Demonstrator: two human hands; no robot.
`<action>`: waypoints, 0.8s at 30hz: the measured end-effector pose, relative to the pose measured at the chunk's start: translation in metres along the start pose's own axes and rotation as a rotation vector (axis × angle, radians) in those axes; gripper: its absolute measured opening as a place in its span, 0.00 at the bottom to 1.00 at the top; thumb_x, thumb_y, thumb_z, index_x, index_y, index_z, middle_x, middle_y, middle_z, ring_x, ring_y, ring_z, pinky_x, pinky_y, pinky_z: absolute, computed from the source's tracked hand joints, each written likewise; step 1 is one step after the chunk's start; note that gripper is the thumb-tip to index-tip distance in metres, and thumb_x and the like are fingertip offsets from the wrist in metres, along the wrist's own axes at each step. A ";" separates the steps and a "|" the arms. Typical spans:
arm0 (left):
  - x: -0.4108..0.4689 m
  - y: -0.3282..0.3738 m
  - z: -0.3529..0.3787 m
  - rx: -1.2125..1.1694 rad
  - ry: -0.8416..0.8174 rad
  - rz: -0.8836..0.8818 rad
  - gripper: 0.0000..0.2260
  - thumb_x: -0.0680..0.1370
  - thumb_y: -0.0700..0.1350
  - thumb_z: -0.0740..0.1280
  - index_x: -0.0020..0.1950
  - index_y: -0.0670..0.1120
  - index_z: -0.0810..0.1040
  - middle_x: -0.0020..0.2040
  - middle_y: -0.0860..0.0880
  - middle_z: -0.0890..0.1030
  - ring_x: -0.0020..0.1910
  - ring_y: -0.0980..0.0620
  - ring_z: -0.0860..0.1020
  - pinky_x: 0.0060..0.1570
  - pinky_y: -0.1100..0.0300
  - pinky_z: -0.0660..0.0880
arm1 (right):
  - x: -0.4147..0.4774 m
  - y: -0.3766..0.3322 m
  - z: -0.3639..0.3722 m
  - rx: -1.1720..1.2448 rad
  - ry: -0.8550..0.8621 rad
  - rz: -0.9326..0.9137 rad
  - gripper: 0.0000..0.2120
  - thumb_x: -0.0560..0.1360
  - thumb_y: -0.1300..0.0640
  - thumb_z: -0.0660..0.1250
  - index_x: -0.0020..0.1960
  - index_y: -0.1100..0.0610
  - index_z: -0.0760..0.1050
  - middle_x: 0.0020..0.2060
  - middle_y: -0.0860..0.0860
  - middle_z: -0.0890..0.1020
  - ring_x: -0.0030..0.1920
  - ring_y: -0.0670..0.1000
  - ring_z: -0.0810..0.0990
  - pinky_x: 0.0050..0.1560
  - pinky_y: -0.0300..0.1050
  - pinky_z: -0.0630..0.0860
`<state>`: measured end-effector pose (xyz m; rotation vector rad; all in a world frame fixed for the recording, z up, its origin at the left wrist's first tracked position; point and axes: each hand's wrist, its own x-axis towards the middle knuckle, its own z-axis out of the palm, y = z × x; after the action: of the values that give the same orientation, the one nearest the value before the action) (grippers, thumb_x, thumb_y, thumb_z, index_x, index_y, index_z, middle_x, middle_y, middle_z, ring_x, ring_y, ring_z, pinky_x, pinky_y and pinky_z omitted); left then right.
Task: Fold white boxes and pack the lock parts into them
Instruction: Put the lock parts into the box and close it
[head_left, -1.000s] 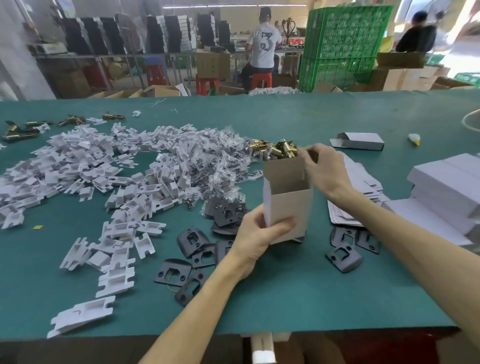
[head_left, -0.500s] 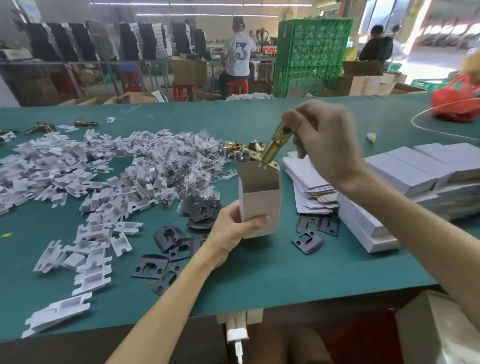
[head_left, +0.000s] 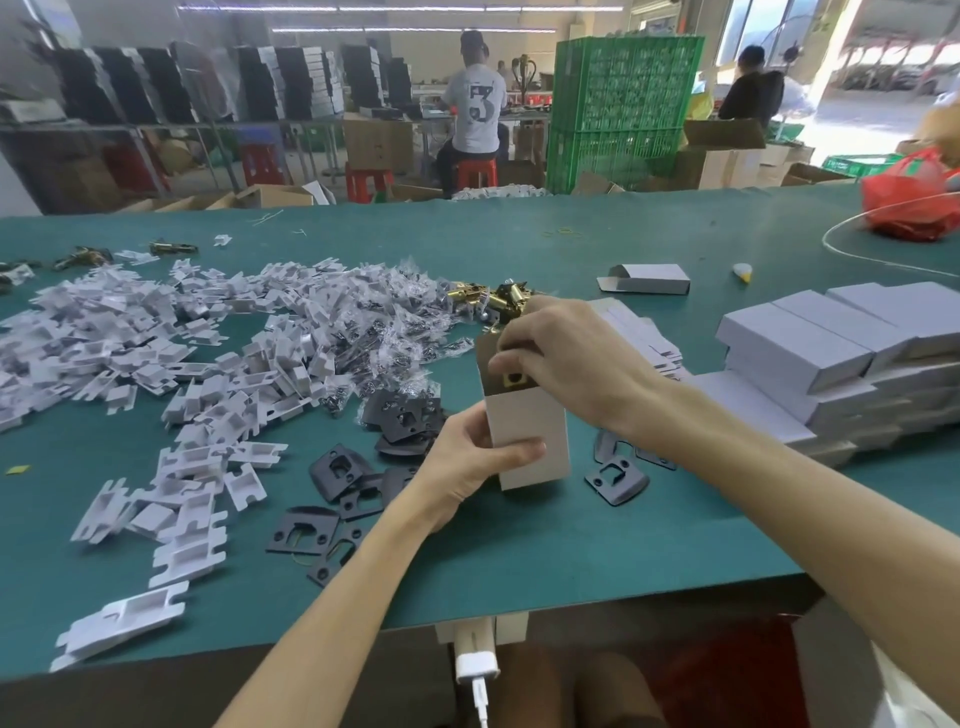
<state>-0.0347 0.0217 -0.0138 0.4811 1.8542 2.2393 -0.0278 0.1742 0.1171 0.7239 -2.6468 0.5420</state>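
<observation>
1. The left hand (head_left: 470, 460) grips the white box (head_left: 532, 431) from the left, thumb across its front face. The box stands upright and open-topped on the green worktop (head_left: 545, 551).
2. The right hand (head_left: 563, 358) is right over the box mouth, fingers curled round a brass lock part (head_left: 514, 380). That part sits partly inside the opening.
3. Just behind the box lies a small heap of brass parts (head_left: 491, 300).
4. Black plates (head_left: 343, 467) are scattered around the foot of the box, most on its left and a few on its right.
5. Out to the left there is a wide spread of white plastic pieces (head_left: 156, 338), with clear screw bags (head_left: 384, 322) piled nearer the box.
6. On the right, closed boxes (head_left: 810, 353) are stacked up, and a pile of flat box blanks (head_left: 644, 338) lies beyond the right wrist.
</observation>
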 end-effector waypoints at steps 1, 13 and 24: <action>0.000 0.000 0.000 0.005 -0.005 -0.003 0.19 0.72 0.36 0.78 0.62 0.43 0.82 0.57 0.44 0.87 0.56 0.47 0.85 0.54 0.57 0.80 | -0.001 -0.003 0.003 -0.059 -0.003 -0.031 0.09 0.79 0.50 0.69 0.47 0.53 0.86 0.44 0.49 0.77 0.44 0.50 0.74 0.40 0.42 0.63; 0.002 -0.003 -0.006 0.022 0.025 -0.033 0.14 0.73 0.36 0.79 0.57 0.44 0.83 0.52 0.46 0.88 0.52 0.52 0.85 0.50 0.63 0.79 | 0.000 -0.007 0.033 -0.275 -0.069 -0.115 0.10 0.84 0.51 0.60 0.55 0.49 0.80 0.45 0.44 0.79 0.45 0.46 0.66 0.45 0.39 0.50; 0.008 -0.002 -0.011 -0.221 0.249 -0.082 0.20 0.69 0.44 0.82 0.58 0.44 0.82 0.53 0.47 0.88 0.53 0.48 0.86 0.50 0.58 0.82 | 0.008 0.012 0.024 0.303 0.314 0.184 0.09 0.82 0.57 0.65 0.59 0.58 0.80 0.51 0.50 0.84 0.51 0.48 0.79 0.54 0.39 0.75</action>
<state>-0.0458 0.0149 -0.0163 0.0909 1.6658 2.5026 -0.0467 0.1697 0.0961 0.4317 -2.3722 1.0333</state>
